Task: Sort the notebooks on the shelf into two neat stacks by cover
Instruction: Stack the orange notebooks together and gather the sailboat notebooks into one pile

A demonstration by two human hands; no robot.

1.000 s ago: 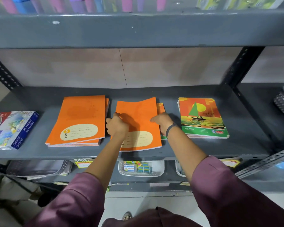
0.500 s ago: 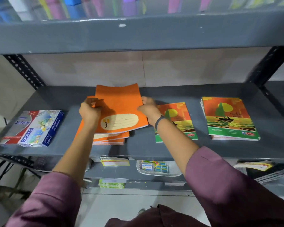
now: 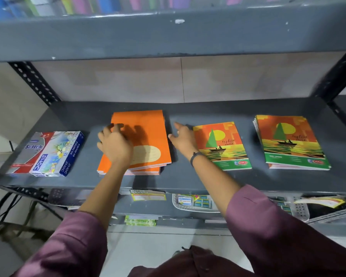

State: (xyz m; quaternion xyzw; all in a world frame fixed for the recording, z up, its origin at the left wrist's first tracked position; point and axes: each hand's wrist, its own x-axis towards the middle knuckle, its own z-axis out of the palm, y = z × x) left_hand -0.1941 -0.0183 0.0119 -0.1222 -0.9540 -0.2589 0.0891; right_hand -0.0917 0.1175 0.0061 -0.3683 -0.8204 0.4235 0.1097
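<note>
A stack of plain orange notebooks [image 3: 146, 132] lies on the grey shelf [image 3: 188, 178], left of centre. My left hand [image 3: 114, 144] rests on top of that stack with fingers spread, holding nothing. My right hand [image 3: 183, 138] hovers just right of the stack, fingers apart and empty. To its right a single sailboat-cover notebook [image 3: 222, 145] lies flat. A stack of the same sailboat-cover notebooks [image 3: 290, 140] sits at the far right of the shelf.
Boxes of oil pastels [image 3: 50, 154] lie at the shelf's left end. An upper shelf [image 3: 168, 35] overhangs closely. Slotted uprights [image 3: 34, 80] stand at the back corners. Below, a lower shelf holds small trays [image 3: 192, 202] and papers.
The orange notebook carried in both hands has been set down on the orange stack. Both hands have let go; the right hand has drawn off to the right.
</note>
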